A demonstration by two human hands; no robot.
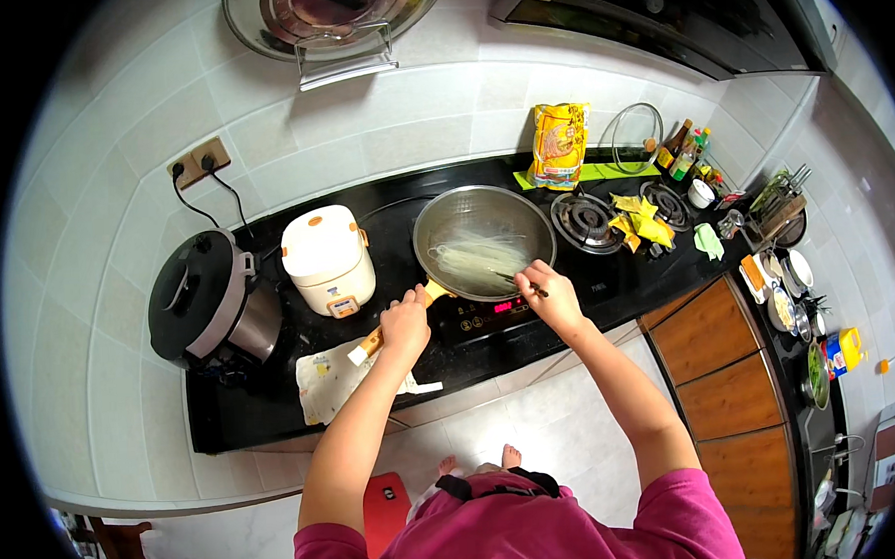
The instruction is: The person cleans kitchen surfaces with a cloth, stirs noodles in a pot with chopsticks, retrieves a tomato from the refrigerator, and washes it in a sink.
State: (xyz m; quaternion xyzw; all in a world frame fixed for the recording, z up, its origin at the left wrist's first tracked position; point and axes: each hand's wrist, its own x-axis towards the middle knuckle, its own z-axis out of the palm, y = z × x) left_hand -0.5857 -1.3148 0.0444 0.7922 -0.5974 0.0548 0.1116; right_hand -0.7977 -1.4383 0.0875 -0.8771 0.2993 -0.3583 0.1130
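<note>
A steel wok (428, 235) sits on the black induction cooktop (469, 323), whose red display is lit. Pale, translucent noodles (477, 260) lie in liquid inside it. My left hand (406, 326) is closed around the wok's wooden handle (368, 345), on the near left side. Over the near right rim, my right hand (552, 297) grips dark chopsticks (536, 290); their tips reach in among the noodles. A patterned cloth (327, 385) lies on the counter below the handle.
Left of the wok stand a white rice cooker (327, 260) and a black-lidded pressure cooker (204, 300). Right are gas burners (587, 223), yellow wrappers (647, 223), a yellow bag (560, 147), a leaning glass lid (637, 136) and bottles (684, 154). Bowls (780, 310) line the right counter.
</note>
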